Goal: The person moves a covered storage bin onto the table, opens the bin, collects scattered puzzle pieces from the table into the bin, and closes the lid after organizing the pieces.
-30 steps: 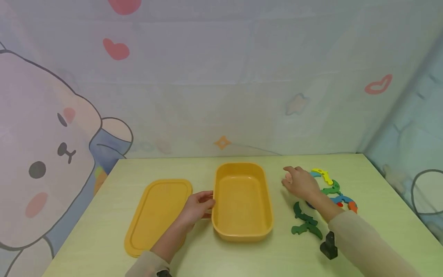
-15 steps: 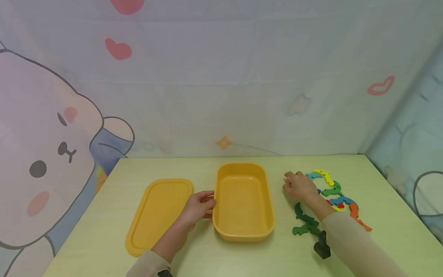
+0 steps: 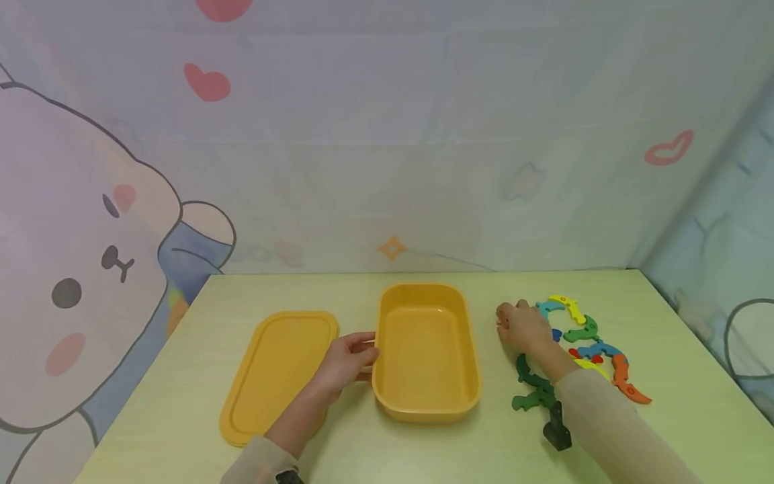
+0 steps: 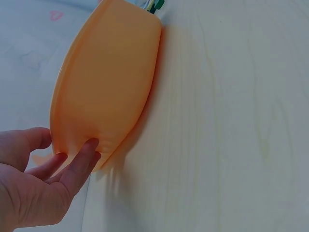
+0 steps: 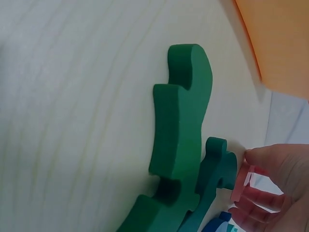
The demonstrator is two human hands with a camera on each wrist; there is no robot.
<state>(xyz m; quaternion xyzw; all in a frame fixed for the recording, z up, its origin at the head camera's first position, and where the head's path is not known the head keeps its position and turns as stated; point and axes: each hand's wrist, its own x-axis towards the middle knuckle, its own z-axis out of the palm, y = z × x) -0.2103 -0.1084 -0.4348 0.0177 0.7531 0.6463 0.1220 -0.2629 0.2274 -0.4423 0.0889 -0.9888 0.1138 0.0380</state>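
My left hand [image 3: 347, 363] rests its fingertips [image 4: 91, 143] on the outer side of a yellow plastic box [image 3: 426, 403], with the thumb at the rim. To the box's right, low over the table, my right hand [image 3: 525, 328] pinches a small pinkish-red piece [image 5: 240, 183] between thumb and fingers. In the head view the hand hides that piece. Beside this hand lie dark green wooden puzzle pieces [image 5: 186, 130], shaped like curved animals. Part of a blue piece [image 5: 217, 223] shows close under the fingers.
A yellow lid [image 3: 278, 376] lies flat left of the box. More curved pieces spread to the right: yellow [image 3: 568, 306], green [image 3: 583, 329], blue [image 3: 601, 348] and orange [image 3: 623, 376]. A patterned cloth [image 3: 423, 168] hangs behind the table.
My right hand has shifted slightly down and its fingers have drawn closer together; its forearm has swung left, uncovering more of the coloured pieces. The left hand stays at the box.
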